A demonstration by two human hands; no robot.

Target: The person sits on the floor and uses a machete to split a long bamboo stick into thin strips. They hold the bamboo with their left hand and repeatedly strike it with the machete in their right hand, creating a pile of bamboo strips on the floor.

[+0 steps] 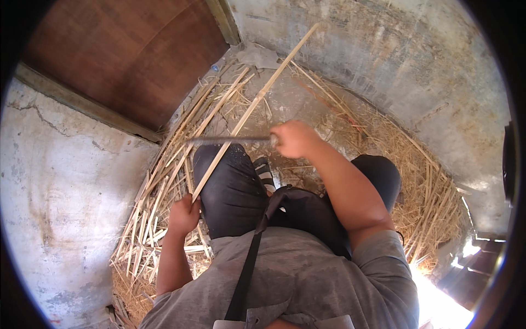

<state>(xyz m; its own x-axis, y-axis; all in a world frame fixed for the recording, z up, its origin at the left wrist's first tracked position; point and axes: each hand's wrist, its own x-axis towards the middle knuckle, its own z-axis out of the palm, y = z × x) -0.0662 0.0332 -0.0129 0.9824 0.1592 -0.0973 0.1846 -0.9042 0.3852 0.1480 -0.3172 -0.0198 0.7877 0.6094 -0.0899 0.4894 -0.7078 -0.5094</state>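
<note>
A long pale bamboo strip [262, 93] slants from beside my left thigh [227, 192] up and away to the right. My left hand [184, 216] is closed around its near end, next to the thigh. My right hand [296, 139] is wrapped around the handle of a knife [241, 140], above the gap between my knees. Its long, dark, narrow blade points left and crosses the strip just above my left knee. Motion blurs the blade, so I cannot tell how it meets the strip.
Many split bamboo strips [150, 205] lie piled along the left wall [66, 186]. Straw-like shavings and more strips [424, 219] cover the floor at right, beneath a stained wall [394, 60]. A brown wooden panel [131, 60] stands at far left. A black strap [249, 274] crosses my front.
</note>
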